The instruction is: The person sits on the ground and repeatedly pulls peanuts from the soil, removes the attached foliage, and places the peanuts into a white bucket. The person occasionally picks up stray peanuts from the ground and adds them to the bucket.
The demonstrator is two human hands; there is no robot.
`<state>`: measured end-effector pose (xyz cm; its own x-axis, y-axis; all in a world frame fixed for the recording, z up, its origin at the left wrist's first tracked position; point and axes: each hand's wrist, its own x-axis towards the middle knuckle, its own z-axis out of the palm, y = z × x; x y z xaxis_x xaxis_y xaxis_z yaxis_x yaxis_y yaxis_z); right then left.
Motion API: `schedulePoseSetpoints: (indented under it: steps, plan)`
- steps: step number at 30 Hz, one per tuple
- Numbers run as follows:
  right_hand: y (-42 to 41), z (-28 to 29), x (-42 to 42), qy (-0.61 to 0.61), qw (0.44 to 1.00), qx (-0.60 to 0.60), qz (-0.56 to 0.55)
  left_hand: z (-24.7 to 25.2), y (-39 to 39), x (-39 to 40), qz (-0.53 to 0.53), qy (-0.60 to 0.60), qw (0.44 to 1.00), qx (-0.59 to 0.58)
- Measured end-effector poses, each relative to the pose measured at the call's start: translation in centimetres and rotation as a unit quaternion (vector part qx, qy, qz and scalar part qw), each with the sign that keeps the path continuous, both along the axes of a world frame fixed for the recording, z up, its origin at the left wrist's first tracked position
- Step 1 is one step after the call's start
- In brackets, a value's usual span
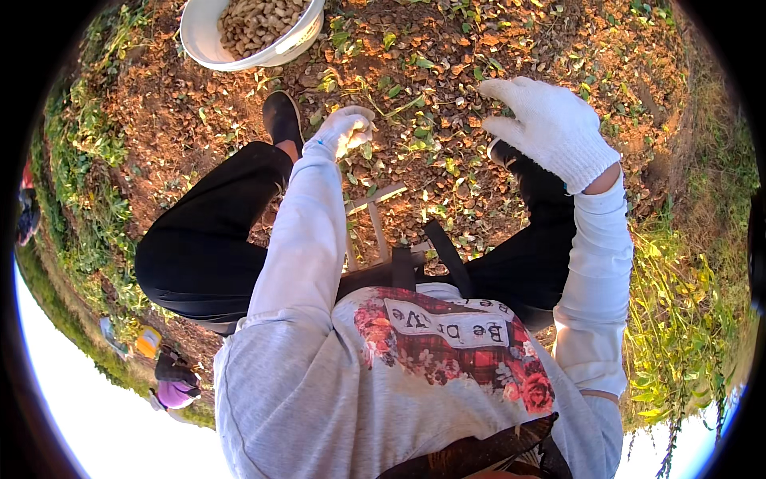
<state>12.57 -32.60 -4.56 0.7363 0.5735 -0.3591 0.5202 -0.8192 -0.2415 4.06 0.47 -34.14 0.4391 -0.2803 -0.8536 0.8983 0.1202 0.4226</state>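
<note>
My left hand, in a white knit glove, is over the soil near my left shoe, its fingers curled inward. Whether something small sits inside that curl is hidden. My right hand, gloved the same way, is raised at the right above my other shoe. Its thumb and fingers are spread apart with nothing between them. Beyond my left foot stands a white plastic tub partly filled with unshelled peanuts. Between my hands lies reddish soil strewn with dry leaves and green sprigs.
A wooden frame with dark straps is between my legs. Green plants border the left side, and leafy stems rise at the right. Another person is at lower left near a yellow container.
</note>
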Motion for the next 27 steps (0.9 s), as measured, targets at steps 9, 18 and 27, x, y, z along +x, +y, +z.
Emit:
schedulePoseSetpoints:
  steps: [9, 18, 27]
  plan:
    - [1.4, 1.2, 0.2, 0.067, 0.996, -0.053, -0.017, 0.0, -5.6, -6.0, -0.471, -0.172, 0.758, 0.418]
    - [1.6, 1.3, 0.2, 0.053, 0.998, -0.036, -0.001, -2.2, -4.1, -4.1, -0.571, -0.303, 0.673, 0.358]
    - [1.6, 0.4, 0.0, 0.041, 0.999, -0.010, 0.003, -1.7, -4.2, -4.2, -0.567, -0.297, 0.685, 0.347]
